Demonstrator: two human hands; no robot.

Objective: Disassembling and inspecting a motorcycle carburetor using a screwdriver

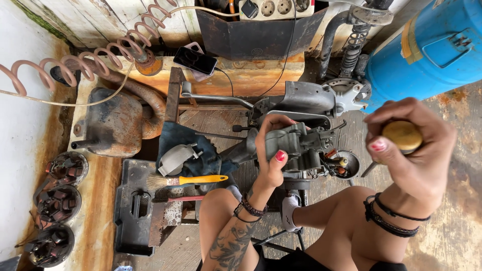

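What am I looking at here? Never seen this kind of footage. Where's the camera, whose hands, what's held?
There is no robot. One camera sits on a person's head and looks down at their own knees and two bare hands. The left hand grips a grey metal engine part in the middle of the picture. The right hand is closed around the round yellowish handle of a tool; its working end is mostly hidden.

Around them, on the worn wooden floor: a paintbrush with a yellow handle, a rusty exhaust pipe, a phone on a cable, a coiled hose, three round wound coils at the left, and a blue drum at top right.
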